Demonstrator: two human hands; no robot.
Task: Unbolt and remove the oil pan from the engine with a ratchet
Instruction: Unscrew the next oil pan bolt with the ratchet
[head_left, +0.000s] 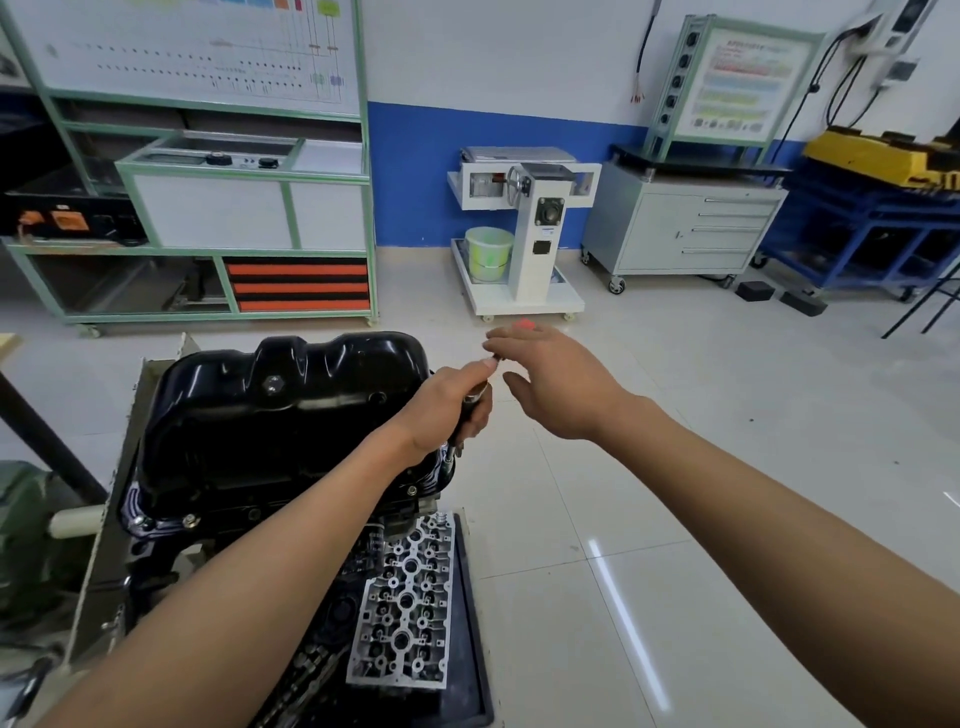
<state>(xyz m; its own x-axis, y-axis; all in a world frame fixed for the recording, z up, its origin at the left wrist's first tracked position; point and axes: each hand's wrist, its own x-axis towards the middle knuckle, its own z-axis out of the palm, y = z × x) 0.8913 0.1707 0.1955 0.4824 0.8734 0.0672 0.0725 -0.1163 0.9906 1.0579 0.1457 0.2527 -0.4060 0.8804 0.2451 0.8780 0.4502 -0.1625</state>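
Ratchet (469, 415) is gripped by left hand (441, 410), fingers curled round the handle. The tool axis is run from 7 o'clock, socket end down at the pan's right flange, up to 1 o'clock; seating on a bolt cannot be confirmed. Right hand (550, 384) is held open, nothing clamped, just beside the handle tip at 3 o'clock. Oil pan (280, 415) is located at 9 o'clock from the grip, left hand nearer. Pan is seen black, glossy, ribbed, drain plug (271, 384) on top. Flange bolts (189, 518) are seated along the near edge; pan is judged not yet free.

Cylinder head (405, 603) in black tray (471, 623), grey drawer cabinet (691, 234), pale bucket (488, 254)
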